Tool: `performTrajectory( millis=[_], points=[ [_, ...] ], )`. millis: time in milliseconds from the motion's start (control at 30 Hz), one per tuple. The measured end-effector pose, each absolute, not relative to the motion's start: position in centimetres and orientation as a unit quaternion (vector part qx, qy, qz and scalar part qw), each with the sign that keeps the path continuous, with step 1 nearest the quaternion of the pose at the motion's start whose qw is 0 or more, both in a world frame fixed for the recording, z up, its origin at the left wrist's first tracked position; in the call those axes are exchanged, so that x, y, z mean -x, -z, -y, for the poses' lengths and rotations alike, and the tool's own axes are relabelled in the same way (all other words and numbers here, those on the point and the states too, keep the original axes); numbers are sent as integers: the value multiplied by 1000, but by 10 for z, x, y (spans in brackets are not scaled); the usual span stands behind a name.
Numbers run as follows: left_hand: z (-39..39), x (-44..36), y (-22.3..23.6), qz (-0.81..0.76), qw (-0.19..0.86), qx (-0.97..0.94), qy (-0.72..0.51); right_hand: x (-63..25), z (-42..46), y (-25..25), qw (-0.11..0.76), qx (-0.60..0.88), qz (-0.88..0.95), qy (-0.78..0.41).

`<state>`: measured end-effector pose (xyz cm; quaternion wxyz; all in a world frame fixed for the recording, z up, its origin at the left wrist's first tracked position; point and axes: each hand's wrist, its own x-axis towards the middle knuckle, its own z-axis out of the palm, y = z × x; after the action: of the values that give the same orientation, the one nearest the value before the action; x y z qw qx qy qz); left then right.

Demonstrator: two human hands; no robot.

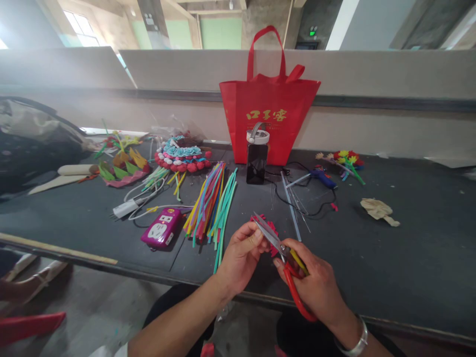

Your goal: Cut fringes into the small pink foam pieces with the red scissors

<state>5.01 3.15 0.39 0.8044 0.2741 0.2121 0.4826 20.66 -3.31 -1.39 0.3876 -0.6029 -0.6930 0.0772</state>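
A tall red fabric bag with gold lettering (238,119) stands on a dark grey tabletop (401,258), behind a bundle of multicoloured fuzzy stems (204,203) and a purple plastic power socket (162,228). Near the table's front edge, a right hand (316,277) grips red-handled metal scissors (284,258), blades angled toward a left hand (243,253) whose thumb and fingers are pinched together beside the blade tips, though what they hold cannot be told. Small crimson fuzzy pieces (273,229) lie just beyond the fingers, partly behind the blades.
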Motion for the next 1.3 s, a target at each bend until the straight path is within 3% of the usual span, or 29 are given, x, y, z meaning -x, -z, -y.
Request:
performTrajectory(
  millis=[300,500,733,1033,1133,1300],
  points=[
    [-32,-50,-4,-199,807,-283,-479,-207,33,17,391,607,682,-118],
    [-33,-51,-6,-182,825,-263,-466,-215,26,15,473,623,580,-227],
    [-30,-52,-4,-205,864,-285,-361,-207,17,-4,570,525,508,-378],
    [-29,-50,-1,-214,884,-299,-289,-200,14,-11,574,517,495,-397],
    [-29,-51,-2,-257,841,-361,-312,-200,13,-11,577,526,490,-388],
    [-26,-50,-10,-338,614,-571,-428,-202,13,-11,586,560,469,-350]
  ],
)
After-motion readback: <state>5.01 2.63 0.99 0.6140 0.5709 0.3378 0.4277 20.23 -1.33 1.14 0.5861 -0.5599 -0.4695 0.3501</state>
